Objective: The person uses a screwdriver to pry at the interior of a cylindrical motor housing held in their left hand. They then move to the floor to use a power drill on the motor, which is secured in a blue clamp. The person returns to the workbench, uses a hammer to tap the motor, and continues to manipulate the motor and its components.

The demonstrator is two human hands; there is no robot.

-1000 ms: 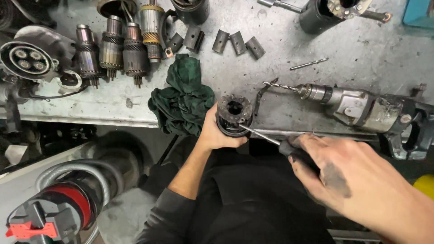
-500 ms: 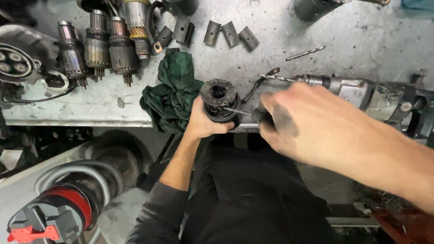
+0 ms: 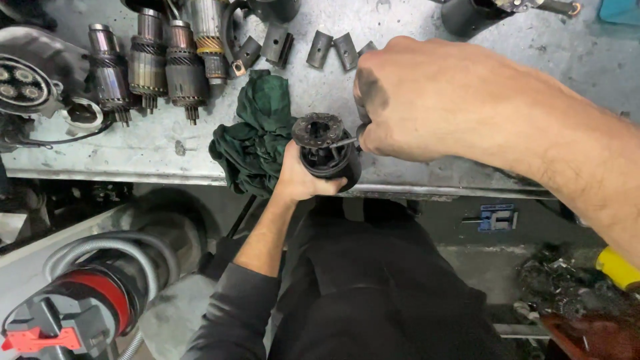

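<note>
My left hand (image 3: 301,177) grips a black cylindrical motor housing (image 3: 325,152) at the front edge of the grey metal workbench (image 3: 413,167), its open round end facing up. My right hand (image 3: 427,100) hovers just right of and above the housing, closed on a screwdriver (image 3: 347,141) whose thin metal tip pokes into the housing's top. Most of the tool is hidden inside my fist.
A crumpled dark green rag (image 3: 257,137) lies left of the housing. Several motor armatures (image 3: 167,67) stand in a row at the back left, with small curved metal pieces (image 3: 333,48) behind. A black cylinder (image 3: 470,15) sits far back. Machinery with a red part (image 3: 93,293) is below left.
My right hand has swung up and left over the bench, bringing the screwdriver tip into the housing's top. The view has shifted closer; the drill on the right is now hidden.
</note>
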